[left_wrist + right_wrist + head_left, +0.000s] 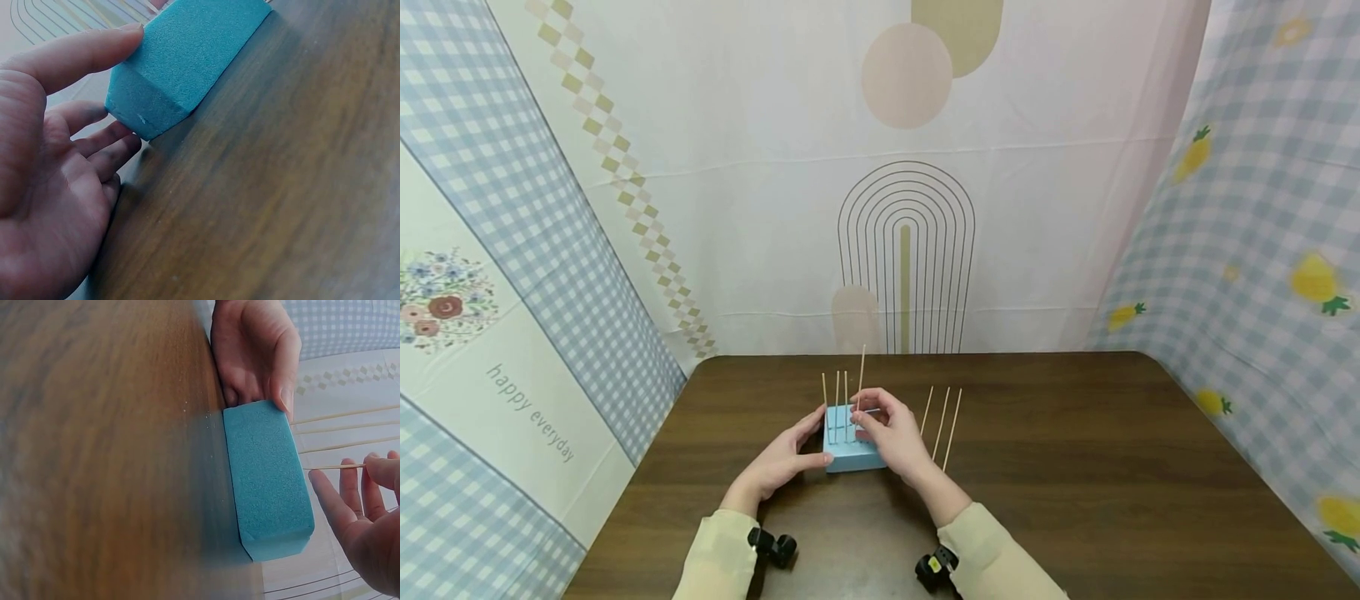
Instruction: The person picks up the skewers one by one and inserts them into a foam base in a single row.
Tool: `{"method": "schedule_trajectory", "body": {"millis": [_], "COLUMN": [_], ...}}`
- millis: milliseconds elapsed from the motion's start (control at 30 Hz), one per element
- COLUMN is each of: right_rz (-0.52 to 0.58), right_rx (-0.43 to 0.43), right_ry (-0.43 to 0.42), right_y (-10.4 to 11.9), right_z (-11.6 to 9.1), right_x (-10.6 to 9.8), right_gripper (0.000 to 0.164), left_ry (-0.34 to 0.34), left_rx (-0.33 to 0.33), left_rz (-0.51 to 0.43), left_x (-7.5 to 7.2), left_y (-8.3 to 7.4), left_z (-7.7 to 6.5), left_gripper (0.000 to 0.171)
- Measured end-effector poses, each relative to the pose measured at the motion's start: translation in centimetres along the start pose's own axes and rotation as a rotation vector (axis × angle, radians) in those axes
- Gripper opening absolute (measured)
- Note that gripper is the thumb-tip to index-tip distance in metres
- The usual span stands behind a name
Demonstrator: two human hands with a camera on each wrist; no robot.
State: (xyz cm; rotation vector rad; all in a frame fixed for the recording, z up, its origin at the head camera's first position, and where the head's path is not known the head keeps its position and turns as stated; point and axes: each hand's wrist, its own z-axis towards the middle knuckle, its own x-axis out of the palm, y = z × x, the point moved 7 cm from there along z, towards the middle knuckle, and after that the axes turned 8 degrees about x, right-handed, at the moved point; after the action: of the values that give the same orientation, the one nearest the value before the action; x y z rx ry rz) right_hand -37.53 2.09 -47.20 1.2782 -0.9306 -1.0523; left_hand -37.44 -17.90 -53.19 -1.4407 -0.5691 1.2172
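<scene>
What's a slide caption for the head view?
Left hand holds a light-blue rectangular foam block; right hand pinches a thin pale wooden stick beside three others standing in the block.

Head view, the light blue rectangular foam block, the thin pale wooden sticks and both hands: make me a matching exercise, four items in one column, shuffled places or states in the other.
Column one
1. Left hand
2. Right hand
3. Light blue rectangular foam block
4. Rightmost thin pale wooden stick

Column two
A. Lies on the dark brown wooden table, apart from the block
B. Has three standing sticks toward its left end
C. Pinches a nearly upright stick
D. Holds the block's left end

Right pairs: 1-D, 2-C, 3-B, 4-A
</scene>
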Motion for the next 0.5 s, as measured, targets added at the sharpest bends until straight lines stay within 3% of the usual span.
{"method": "schedule_trajectory", "body": {"millis": [500], "right_rz": [-0.071], "right_rx": [0.014], "right_ry": [0.043], "right_y": [-0.32], "right_z": [0.04], "right_x": [-0.35], "right_gripper": [0.017], "left_ry": [-0.003], "left_rx": [0.002], "left_rz": [-0.004], "left_x": [0.08], "left_y": [-0.09], "left_z": [0.00], "left_gripper": [0.093]}}
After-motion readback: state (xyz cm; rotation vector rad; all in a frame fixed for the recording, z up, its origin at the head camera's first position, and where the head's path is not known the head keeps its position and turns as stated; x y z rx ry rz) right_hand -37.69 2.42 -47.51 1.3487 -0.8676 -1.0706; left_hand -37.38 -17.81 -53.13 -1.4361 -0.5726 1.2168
